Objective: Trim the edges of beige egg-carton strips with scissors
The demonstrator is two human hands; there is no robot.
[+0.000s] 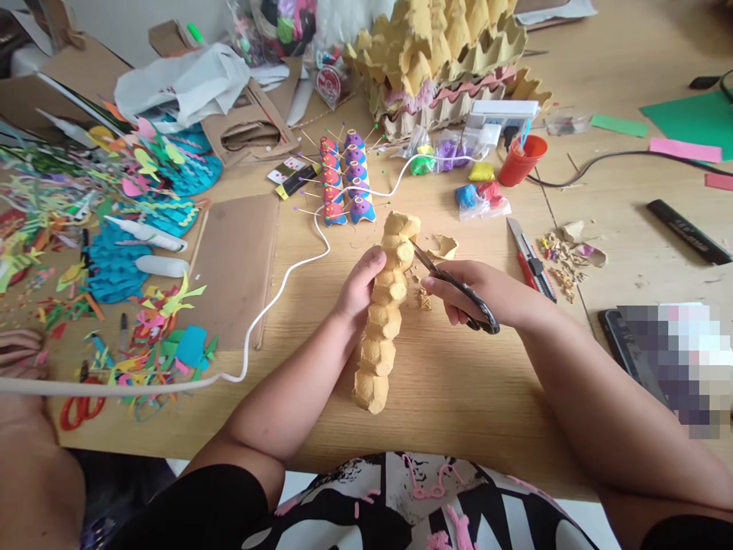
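A yellow egg carton strip (382, 321), a row of several bumps, stands out over the middle of the table. My left hand (366, 281) is closed around its left side near the far end, thumb on top. In my right hand (475, 294) is a pair of dark-handled scissors (452, 284). Their blades point to the upper left and meet the strip's right edge near its far end; whether they are parted I cannot tell. Small carton scraps (424, 299) and a torn carton piece (445, 247) lie just past the scissors.
Two painted carton strips (358, 179) with pins stand behind. A white cable (286, 271) crosses the left side. To the right are a red utility knife (531, 260), a red cup (522, 160) and a phone (621, 336). Egg trays (440, 61) are stacked behind; another person's arm (26, 428) rests left.
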